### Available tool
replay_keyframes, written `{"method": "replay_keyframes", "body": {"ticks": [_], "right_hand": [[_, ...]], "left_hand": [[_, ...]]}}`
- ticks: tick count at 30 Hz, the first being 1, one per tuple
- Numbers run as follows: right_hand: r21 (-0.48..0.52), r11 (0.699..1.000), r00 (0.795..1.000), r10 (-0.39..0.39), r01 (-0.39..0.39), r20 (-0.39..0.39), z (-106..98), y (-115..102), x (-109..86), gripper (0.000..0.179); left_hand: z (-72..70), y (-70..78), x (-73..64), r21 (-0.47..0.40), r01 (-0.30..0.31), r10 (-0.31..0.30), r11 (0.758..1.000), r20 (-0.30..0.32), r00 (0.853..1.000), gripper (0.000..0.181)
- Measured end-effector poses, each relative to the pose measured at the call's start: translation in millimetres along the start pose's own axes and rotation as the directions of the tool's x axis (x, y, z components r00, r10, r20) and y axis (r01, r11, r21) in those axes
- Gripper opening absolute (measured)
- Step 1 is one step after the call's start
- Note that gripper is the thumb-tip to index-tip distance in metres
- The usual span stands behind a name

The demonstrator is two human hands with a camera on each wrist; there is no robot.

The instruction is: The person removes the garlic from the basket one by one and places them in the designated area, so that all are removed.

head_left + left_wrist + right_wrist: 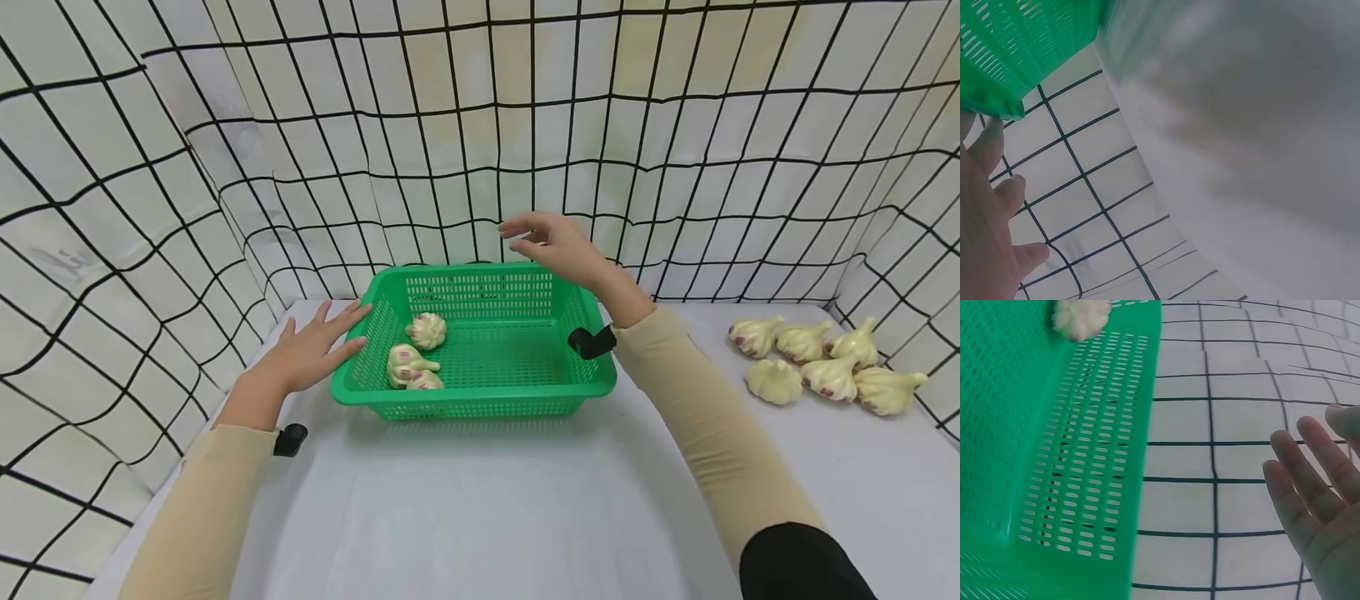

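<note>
A green plastic basket [480, 395] with slotted sides stands on the white table. At its left end lie a garlic bulb [427, 331] and, nearer its front wall, more garlic [406, 364]. My left hand [306, 346] has its fingers spread and touches the left rim of the basket; the left wrist view shows fingertips by that rim. Above the back rim, my right hand [558, 246] hovers with loosely bent fingers and nothing in it. The right wrist view shows this hand [1329, 506] beside the basket wall, apart from it.
Several garlic bulbs [828, 382] lie grouped on the table at the right. A black wire grid [450, 133] over white sheeting encloses the back and sides. Both sleeves carry a black wrist piece [592, 342].
</note>
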State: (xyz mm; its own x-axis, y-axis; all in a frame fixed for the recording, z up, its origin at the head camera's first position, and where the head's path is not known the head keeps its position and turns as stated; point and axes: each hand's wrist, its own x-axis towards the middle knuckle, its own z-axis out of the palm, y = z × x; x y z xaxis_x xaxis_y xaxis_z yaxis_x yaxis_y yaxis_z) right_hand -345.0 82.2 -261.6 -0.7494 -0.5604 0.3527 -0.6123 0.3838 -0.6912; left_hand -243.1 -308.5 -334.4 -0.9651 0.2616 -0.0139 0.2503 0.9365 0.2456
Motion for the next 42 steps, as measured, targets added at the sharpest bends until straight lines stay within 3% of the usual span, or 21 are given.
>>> {"method": "replay_keyframes", "body": {"ticks": [10,25,31,35,42], "right_hand": [[-0.133,0.991,0.991,0.014,0.004,0.133,37.6,4.9,22.5,0.032],[-0.283,0.959,0.951,0.067,0.023,0.302,88.6,4.0,45.5,0.034],[-0.226,0.974,0.923,0.104,-0.018,0.372,104.0,2.0,48.6,0.036],[-0.25,0.968,0.901,0.136,-0.032,0.412,113.9,0.5,53.5,0.039],[-0.347,0.936,0.82,0.246,-0.062,0.517,127.7,-1.9,60.1,0.051]], "left_hand": [[0.1,0.1,1.3,-0.006,-0.006,0.006,1.0,0.003,1.0,0.068],[-1.5,2.6,-1.6,-0.014,-0.006,0.006,1.0,0.008,1.0,0.069],[-0.3,-0.6,-0.7,-0.007,-0.012,0.012,1.0,-0.003,1.0,0.069],[0.3,-0.8,-1.3,-0.006,-0.013,0.013,1.0,-0.008,1.0,0.069],[-0.2,0.6,-2.5,-0.006,-0.005,0.005,1.0,-0.001,1.0,0.069]]}}
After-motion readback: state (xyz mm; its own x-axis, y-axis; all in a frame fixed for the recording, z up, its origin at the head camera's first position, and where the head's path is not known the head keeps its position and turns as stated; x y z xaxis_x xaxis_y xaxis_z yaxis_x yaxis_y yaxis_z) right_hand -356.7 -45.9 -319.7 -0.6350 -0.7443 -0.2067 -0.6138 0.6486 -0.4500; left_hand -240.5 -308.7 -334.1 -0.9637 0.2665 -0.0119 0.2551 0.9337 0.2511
